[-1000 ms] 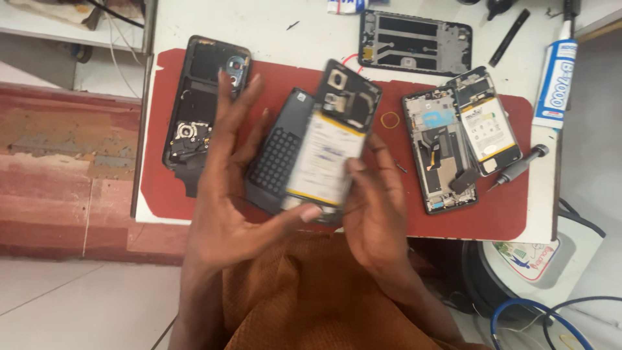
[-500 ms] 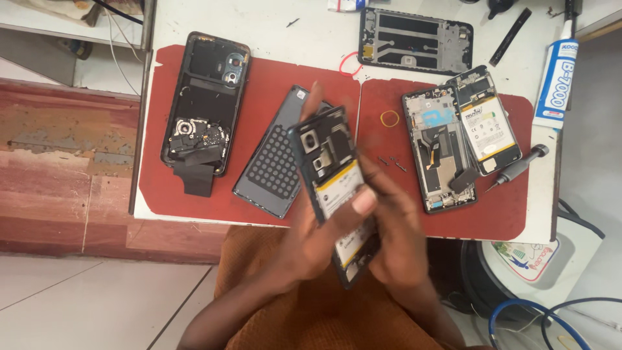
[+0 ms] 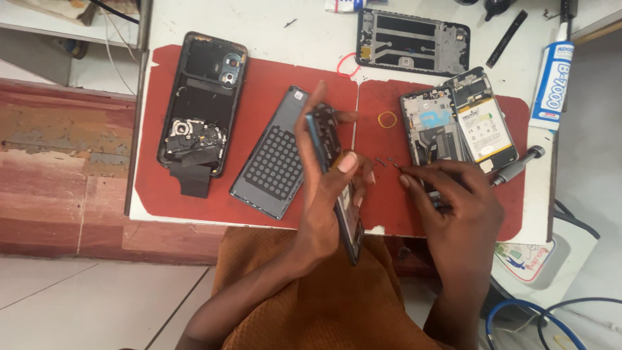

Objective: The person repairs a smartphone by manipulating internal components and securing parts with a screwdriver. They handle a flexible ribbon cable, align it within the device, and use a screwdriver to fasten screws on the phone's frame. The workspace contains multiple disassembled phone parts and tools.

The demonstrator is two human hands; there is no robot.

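Head view: left hand (image 3: 324, 194) clasps the thin, stiff, likely fragile opened phone (image 3: 337, 175) by its edges, while right hand (image 3: 453, 207) pinches at small screws (image 3: 385, 162).

Bright, even light from above, daylight-like, colours clean on the white table (image 3: 272, 26) and red mat (image 3: 259, 84). Shadows soft and short, faint ones under the left hand (image 3: 324, 188) and right hand (image 3: 453, 207); mild glare on the grey back cover (image 3: 272, 162) and the glossy floor tiles (image 3: 84, 298). Mostly sharp, slight motion softness on the fingertips (image 3: 348, 162), tiny screws (image 3: 385, 162) barely resolved, slight wide-angle bend at the edges.
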